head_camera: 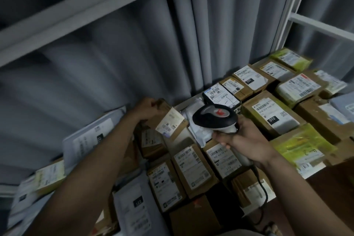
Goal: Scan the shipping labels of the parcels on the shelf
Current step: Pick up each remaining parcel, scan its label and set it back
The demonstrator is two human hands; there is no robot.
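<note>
My left hand point(148, 108) grips the far end of a small brown cardboard parcel point(168, 119) and holds it tilted above the others, its white shipping label point(169, 122) facing the scanner. My right hand point(243, 140) holds a black and grey barcode scanner point(214, 117) by its handle. The scanner's head sits just right of the tilted parcel's label, pointing at it. Its cable point(262, 188) hangs down below my right wrist. Several labelled cardboard parcels cover the shelf, among them a box marked 010 point(268, 115).
Grey curtain folds point(134, 53) hang behind the shelf. A white shelf beam point(86, 9) crosses overhead and a white upright point(291, 5) stands at the right. White mailer bags point(90, 138) lean at the left. Yellow-taped boxes point(302, 147) lie at the right.
</note>
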